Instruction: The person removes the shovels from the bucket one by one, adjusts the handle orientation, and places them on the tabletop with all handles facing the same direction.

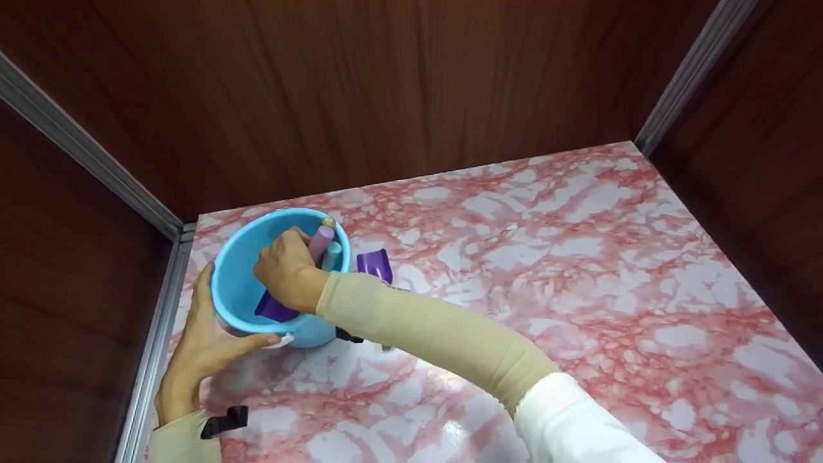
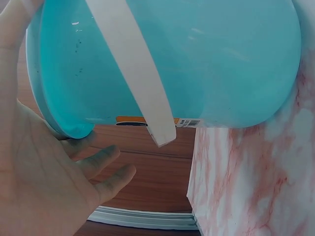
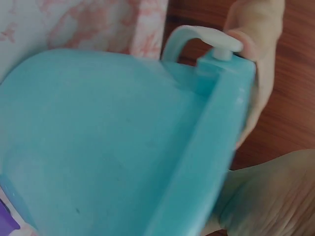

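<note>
A light-blue bucket (image 1: 241, 270) stands at the table's left side, its white handle (image 2: 133, 64) hanging down the outside. My left hand (image 1: 206, 341) holds the bucket under its rim, thumb at the handle's hinge and fingers spread round the left side. Inside the bucket, my right hand (image 1: 286, 270) is curled with its knuckles up, gripping what appears to be a purple hand trowel (image 1: 273, 310); its fingertips are hidden. Beside that hand a lilac handle (image 1: 321, 241), a teal handle (image 1: 332, 255) and a yellowish knob (image 1: 329, 222) poke up.
Another purple curved piece (image 1: 376, 265) lies on the table just right of the bucket, partly behind the right forearm. The red-and-white marbled table (image 1: 546, 244) extends to the right. Dark wooden panels (image 1: 386, 90) with grey metal edging (image 1: 83, 141) enclose it.
</note>
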`<state>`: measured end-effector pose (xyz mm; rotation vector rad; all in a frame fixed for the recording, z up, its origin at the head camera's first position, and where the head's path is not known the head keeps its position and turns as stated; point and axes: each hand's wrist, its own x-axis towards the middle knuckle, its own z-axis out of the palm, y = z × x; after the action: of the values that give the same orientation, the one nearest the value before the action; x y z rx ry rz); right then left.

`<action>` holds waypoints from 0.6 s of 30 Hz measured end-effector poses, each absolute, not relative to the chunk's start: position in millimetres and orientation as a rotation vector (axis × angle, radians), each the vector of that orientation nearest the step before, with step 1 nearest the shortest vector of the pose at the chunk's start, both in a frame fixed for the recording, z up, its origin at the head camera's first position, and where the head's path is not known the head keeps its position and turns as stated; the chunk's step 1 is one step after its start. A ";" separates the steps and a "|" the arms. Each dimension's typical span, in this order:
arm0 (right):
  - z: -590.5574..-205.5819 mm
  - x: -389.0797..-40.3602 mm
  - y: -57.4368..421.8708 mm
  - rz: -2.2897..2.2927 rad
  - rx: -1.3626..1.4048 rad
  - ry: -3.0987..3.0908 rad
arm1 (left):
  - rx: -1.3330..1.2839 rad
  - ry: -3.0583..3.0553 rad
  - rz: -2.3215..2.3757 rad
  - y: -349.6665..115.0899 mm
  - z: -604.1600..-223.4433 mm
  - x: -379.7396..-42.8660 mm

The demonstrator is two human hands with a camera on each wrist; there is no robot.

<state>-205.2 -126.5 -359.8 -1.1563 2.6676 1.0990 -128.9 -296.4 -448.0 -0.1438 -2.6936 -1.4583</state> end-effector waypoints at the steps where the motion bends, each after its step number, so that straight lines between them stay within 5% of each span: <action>1: -357.9 -206.5 -125.5 1.092 -1.159 2.673 | -0.147 -2.692 -1.460 -296.7 -448.0 -129.1; 18: -317.0 -234.0 -82.7 0.446 -1.090 2.654 | -0.134 -2.680 -1.457 -296.6 -449.6 -130.8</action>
<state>-234.0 -82.7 -317.0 -1.0896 2.6541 0.4455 -130.8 -296.6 -449.6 -0.1337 -2.6797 -1.4571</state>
